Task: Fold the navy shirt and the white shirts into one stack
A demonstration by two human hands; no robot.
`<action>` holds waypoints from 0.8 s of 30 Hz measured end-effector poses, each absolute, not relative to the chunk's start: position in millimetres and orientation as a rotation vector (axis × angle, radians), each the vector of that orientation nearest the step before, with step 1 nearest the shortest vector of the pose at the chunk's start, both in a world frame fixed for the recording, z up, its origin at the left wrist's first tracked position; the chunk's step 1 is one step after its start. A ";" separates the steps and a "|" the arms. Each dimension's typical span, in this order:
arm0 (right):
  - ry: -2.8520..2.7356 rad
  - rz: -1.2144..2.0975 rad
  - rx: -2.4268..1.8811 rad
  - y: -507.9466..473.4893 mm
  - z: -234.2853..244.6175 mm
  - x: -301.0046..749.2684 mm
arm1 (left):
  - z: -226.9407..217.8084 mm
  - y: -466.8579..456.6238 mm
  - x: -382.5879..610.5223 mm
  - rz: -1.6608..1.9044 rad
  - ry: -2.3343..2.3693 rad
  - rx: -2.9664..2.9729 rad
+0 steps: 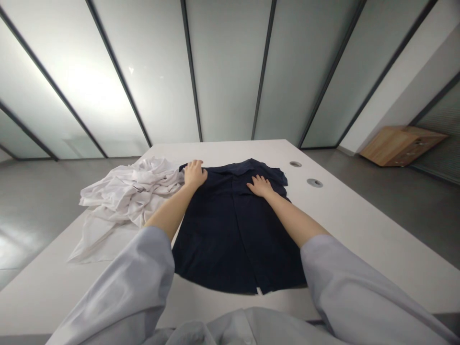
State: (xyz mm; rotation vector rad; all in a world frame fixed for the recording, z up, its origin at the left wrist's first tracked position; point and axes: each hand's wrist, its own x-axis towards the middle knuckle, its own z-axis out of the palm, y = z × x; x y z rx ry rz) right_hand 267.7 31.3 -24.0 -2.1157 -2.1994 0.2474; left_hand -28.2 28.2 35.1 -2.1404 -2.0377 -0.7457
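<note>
A dark navy shirt (pixel 230 230) lies spread flat on a white table (pixel 359 225), collar end away from me. My left hand (pixel 194 173) rests on the shirt's far left corner with fingers curled around the fabric edge there. Further right, my right hand (pixel 260 186) lies flat near the collar, fingers spread, pressing on the cloth. Both forearms reach out from pale grey sleeves.
A crumpled heap of white garments (pixel 125 201) lies on the table to the left, touching the navy shirt. Two round cable holes (pixel 314 182) sit in the tabletop at the right. Frosted glass walls stand behind; a wooden cabinet (pixel 402 143) is on the floor far right.
</note>
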 end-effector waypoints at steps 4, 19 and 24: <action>-2.212 0.234 -2.099 27.3 -23.3 267.7 | 4.1 15.8 5.3 -0.312 -1.898 -2.489; -2.021 0.104 -2.155 27.7 19.5 257.7 | 19.8 5.6 28.2 -0.122 -2.034 -2.486; -2.009 0.277 -2.024 63.2 11.6 268.4 | 17.1 27.0 44.3 -0.189 -2.000 -2.620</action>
